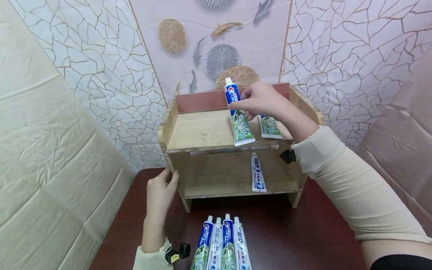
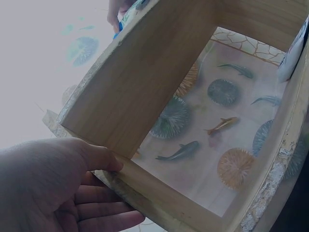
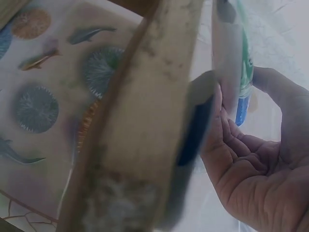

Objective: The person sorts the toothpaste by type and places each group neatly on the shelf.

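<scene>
My right hand (image 1: pixel 261 99) pinches a blue-and-green toothpaste tube (image 1: pixel 242 127) between thumb and fingers, cap upward, in front of the upper board of a small wooden shelf (image 1: pixel 199 129). Another green-ended tube (image 1: pixel 270 127) lies on that board, partly hidden behind the hand. On the lower board is a white-and-blue toothpaste tube (image 1: pixel 258 174). My left hand (image 1: pixel 160 193) holds the shelf's left side panel; in the left wrist view the thumb (image 2: pixel 104 158) lies on the panel's edge and the fingers are on its outer side.
Several toothpaste tubes (image 1: pixel 221 243), blue-green and white alternating, lie side by side at the front of the dark red table (image 1: pixel 287 232). Patterned cloth (image 1: pixel 111 56) hangs behind the shelf. A cream sheet (image 1: pixel 50 150) slopes at the left and a pinkish one (image 1: pixel 398 127) at the right.
</scene>
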The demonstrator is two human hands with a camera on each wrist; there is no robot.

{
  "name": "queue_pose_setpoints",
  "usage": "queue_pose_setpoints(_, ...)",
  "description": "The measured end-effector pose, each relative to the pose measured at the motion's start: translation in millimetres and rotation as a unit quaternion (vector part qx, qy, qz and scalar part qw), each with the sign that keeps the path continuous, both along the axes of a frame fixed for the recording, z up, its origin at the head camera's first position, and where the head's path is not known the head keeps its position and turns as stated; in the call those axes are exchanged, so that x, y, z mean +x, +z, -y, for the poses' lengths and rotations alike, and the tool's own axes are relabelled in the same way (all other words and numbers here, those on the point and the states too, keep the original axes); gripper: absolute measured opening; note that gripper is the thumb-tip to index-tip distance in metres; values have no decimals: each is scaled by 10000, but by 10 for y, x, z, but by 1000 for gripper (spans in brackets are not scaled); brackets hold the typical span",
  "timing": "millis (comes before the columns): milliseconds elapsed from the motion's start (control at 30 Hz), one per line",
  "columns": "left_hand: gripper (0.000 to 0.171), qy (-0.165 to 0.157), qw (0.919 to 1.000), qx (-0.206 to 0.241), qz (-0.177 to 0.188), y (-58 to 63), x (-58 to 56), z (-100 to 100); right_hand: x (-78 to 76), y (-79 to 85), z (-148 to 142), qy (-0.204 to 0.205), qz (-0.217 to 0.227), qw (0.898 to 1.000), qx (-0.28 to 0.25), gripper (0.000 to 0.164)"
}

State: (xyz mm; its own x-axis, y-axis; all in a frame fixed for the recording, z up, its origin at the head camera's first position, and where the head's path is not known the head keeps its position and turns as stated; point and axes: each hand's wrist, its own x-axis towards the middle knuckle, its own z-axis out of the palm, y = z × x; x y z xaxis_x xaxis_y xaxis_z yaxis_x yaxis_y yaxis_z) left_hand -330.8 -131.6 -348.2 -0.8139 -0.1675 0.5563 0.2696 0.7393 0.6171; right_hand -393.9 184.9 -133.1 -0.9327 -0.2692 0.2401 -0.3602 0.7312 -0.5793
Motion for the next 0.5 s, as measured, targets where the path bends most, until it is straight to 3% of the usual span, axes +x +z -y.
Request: queue_pose_setpoints(500,24,-12,10000,-69,-48,-7,-11,8,-195,-71,-73,-312,704,9967,-250,53)
